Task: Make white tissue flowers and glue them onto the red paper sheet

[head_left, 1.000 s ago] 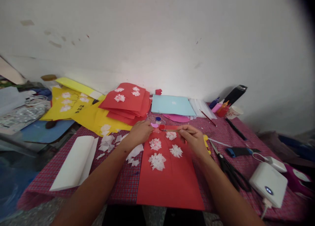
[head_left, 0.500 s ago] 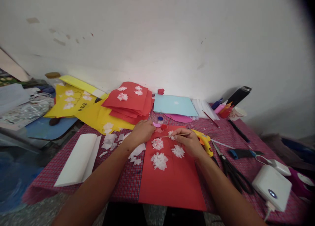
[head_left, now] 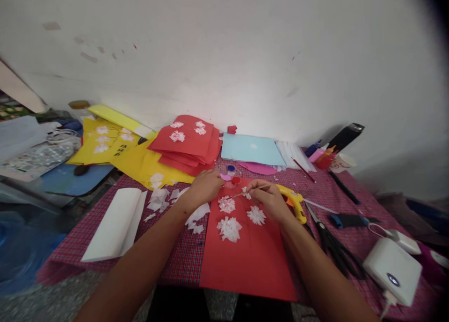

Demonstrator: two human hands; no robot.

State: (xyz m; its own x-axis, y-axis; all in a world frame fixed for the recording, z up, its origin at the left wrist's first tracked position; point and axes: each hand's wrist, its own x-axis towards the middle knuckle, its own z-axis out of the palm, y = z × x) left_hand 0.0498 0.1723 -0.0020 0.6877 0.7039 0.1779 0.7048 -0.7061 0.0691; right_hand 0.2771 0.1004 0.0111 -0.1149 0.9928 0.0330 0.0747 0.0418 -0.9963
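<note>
A red paper sheet [head_left: 249, 256] lies on the checked tablecloth in front of me, with several white tissue flowers [head_left: 229, 228] stuck on its far half. My right hand [head_left: 268, 201] is closed on a thin paintbrush [head_left: 245, 192] whose tip points left at a white flower [head_left: 227, 204]. My left hand [head_left: 205, 186] rests at the sheet's far left corner, fingers curled beside a small paint palette [head_left: 229, 176] with pink, blue and red paint. Whether the left hand grips anything is hidden.
A yellow glue gun [head_left: 293, 203], black scissors [head_left: 331, 242], a blue cutter [head_left: 345, 220] and a white power bank [head_left: 393, 270] lie to the right. Stacks of red [head_left: 185, 142], yellow [head_left: 140, 163] and light blue paper [head_left: 250, 149] sit at the back. White paper [head_left: 115, 224] and scraps lie left.
The brush tip has come back from the palette and swung down to the left flower. My right hand shifted slightly left. The left hand stayed by the palette.
</note>
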